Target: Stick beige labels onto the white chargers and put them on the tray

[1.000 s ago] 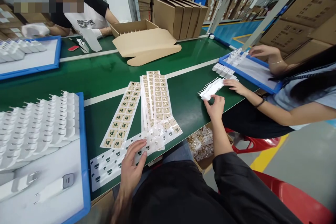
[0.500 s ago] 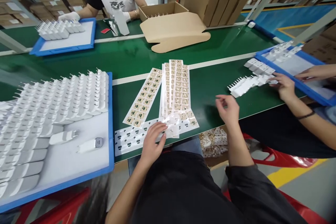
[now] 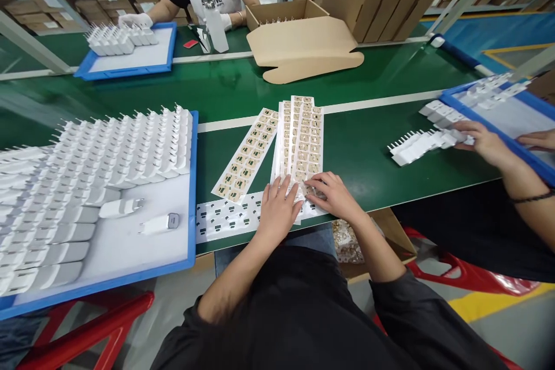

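Note:
My left hand [image 3: 278,211] lies palm down with fingers spread over the lower end of the sticker sheets [image 3: 310,139]. Close beside it, the fingertips of my right hand [image 3: 336,195] rest on the same sheets, fingers bent and apart. A tan sticker sheet [image 3: 246,156] with dark prints slants to the left of the stack. Under my hands, a mostly white sheet [image 3: 229,215] with small dark marks runs along the table edge. What lies beneath my fingers is partly hidden.
A blue tray [image 3: 194,185] of white plug adapters [image 3: 130,150] stands left. To the right, a co-worker's hand [image 3: 481,141] touches more adapters beside another blue tray [image 3: 537,101]. Across the green table, another person sits behind an open cardboard box [image 3: 303,40] and a bottle [image 3: 217,29].
My right hand has come left and down onto the sheets beside my left hand. My left hand has shifted a little and lies flatter. The whole view has swung slightly.

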Motion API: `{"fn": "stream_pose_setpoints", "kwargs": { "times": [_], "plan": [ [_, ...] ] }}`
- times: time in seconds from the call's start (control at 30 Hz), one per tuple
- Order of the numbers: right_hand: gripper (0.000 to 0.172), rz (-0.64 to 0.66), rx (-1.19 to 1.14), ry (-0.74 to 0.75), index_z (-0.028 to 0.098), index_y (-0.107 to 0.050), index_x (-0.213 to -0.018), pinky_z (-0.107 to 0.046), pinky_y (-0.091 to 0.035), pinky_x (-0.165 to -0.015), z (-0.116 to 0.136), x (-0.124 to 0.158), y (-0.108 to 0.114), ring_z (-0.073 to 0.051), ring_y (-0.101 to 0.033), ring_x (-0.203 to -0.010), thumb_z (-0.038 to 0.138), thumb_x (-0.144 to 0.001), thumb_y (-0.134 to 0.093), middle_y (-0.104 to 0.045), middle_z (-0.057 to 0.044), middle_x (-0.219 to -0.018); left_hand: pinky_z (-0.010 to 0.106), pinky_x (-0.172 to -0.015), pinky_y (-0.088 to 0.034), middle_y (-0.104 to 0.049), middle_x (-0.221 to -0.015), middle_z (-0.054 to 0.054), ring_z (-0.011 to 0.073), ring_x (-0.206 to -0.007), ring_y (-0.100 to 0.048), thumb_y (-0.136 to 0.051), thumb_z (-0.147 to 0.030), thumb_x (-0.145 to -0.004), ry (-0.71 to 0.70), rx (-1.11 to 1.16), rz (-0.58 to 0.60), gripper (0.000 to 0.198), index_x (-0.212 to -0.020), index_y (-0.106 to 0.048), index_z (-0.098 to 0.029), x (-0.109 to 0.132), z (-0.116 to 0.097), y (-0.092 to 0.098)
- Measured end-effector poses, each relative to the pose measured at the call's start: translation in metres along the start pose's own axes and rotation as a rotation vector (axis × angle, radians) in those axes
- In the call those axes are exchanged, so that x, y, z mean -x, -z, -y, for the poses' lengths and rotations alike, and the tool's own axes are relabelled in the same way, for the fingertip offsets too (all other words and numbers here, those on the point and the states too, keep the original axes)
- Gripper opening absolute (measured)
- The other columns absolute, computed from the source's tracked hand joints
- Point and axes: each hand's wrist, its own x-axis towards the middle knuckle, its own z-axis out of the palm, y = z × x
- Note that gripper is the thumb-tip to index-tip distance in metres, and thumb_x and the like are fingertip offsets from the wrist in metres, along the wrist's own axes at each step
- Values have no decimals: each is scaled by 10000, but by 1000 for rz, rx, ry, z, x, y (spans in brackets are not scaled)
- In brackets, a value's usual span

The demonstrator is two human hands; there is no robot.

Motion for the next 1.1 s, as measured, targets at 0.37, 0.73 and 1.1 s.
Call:
{"fn": "stream_pose_setpoints", "kwargs": {
  "times": [0.37,0.73,1.1],
  "plan": [
    [210,-106,44,136,216,-745,-1111,-377,-434,-818,5,-12,-3,-235,-614,-975,321,-1015,-591,-740,-84,-1032,583,-1172,-426,-598,-1517,59,341,-1419,-531,-464,-435,-1050,13,-32,33,433,-1394,-628,-230,2,3,-13],
    [99,-180,-456,-27,251,-648,-980,-428,-509,-916,0,13,16,-244,-649,-1023,318,-1007,-581,-715,-79,-1037,650,-1169,-403,-595,-1512,118,388,-1426,-515,-535,-375,-1019,18,88,-9,418,-1396,-620,-217,3,3,-18],
    [44,-210,-844,-158,269,-686,-918,-343,-531,-786,48,5,-24,-200,-678,-833,309,-929,-700,-709,-24,-871,439,-1107,-518,-712,-1285,123,225,-1249,-638,-424,-196,-1018,102,536,-365,327,-1296,-595,-212,0,8,19]
  ]
}}
